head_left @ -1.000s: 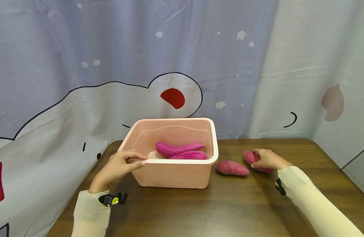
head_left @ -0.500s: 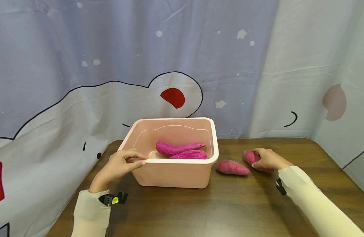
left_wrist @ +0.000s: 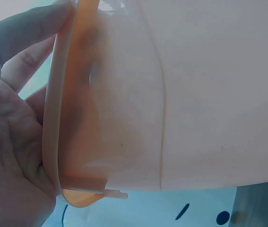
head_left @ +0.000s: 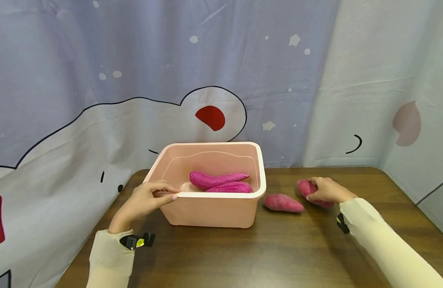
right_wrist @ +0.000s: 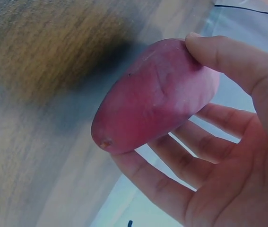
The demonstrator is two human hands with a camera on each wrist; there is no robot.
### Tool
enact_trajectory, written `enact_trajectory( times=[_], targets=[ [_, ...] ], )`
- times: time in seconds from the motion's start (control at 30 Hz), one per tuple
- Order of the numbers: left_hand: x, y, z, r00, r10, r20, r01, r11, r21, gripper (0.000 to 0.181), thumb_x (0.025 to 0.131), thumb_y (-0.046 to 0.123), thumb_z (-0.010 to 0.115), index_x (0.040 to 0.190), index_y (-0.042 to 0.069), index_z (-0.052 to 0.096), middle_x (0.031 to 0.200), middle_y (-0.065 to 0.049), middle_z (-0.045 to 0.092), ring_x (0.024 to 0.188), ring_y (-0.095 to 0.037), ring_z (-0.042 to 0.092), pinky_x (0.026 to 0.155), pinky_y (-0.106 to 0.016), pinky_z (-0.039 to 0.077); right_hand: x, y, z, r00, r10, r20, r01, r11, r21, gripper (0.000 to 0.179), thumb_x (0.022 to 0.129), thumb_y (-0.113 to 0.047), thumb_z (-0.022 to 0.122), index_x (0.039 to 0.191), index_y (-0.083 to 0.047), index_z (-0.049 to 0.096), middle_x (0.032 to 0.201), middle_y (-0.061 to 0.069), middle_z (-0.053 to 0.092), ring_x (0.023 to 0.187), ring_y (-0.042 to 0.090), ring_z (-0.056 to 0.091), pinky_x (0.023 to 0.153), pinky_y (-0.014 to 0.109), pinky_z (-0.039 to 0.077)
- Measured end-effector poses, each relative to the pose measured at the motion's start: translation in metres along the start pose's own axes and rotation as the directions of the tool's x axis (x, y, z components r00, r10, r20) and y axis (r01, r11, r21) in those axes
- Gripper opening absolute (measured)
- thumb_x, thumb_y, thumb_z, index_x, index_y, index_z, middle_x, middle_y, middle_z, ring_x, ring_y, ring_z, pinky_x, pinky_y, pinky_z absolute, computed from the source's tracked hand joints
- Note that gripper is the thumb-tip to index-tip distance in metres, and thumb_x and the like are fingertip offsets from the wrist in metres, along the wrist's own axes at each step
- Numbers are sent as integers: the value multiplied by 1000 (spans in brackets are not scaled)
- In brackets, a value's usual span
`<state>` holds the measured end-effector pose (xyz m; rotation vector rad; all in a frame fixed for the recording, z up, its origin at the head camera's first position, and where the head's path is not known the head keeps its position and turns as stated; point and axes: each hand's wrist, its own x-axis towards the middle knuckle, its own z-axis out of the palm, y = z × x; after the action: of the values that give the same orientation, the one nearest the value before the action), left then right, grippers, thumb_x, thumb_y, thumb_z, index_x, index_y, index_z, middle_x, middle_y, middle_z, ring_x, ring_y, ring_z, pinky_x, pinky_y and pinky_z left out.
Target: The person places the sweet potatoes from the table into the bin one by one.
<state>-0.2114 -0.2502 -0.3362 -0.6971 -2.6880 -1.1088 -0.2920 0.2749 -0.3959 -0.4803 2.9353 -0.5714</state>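
Observation:
My left hand (head_left: 149, 200) grips the near left part of the rim of a pink plastic basin (head_left: 210, 212), thumb outside, fingers over the edge. In the left wrist view the basin's rim (left_wrist: 53, 109) runs between thumb and fingers. Inside the basin lie two magenta, wrinkled long vegetables (head_left: 214, 181). My right hand (head_left: 325, 190) holds a red-skinned sweet potato (right_wrist: 157, 99) at the right of the table, thumb on one side and fingertips on the other. A second sweet potato (head_left: 283, 203) lies on the table between the basin and that hand.
The brown wooden table (head_left: 221, 256) carries everything. Behind it hangs a printed curtain (head_left: 279, 80), close to the table's back edge, which also falls along the left and right sides.
My right hand, with the sweet potato in it, has risen slightly in the head view over the last half second. The left hand stays on the basin's rim.

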Motion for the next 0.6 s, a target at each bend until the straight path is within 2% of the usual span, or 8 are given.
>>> enact_trajectory(
  times=[0.4, 0.6],
  targets=[
    [0, 0, 0, 1000, -1, -2, 1, 1000, 14, 13, 86, 27, 73, 98, 23, 75, 90, 8, 71, 83, 0, 60, 75, -18, 51, -1, -16, -16, 999, 14, 37, -15, 999, 29, 69, 78, -22, 75, 128, 16, 46, 105, 27, 62, 87, 31, 61, 70, 43, 54],
    [0, 0, 0, 1000, -9, -5, 9, 1000, 17, 13, 86, 29, 73, 98, 23, 75, 91, 8, 71, 84, 0, 61, 76, -18, 51, 0, -20, -22, 999, -4, 37, 3, 1000, 27, 69, 79, -23, 74, 129, 15, 46, 106, 27, 62, 86, 30, 62, 68, 41, 54]
  ],
)
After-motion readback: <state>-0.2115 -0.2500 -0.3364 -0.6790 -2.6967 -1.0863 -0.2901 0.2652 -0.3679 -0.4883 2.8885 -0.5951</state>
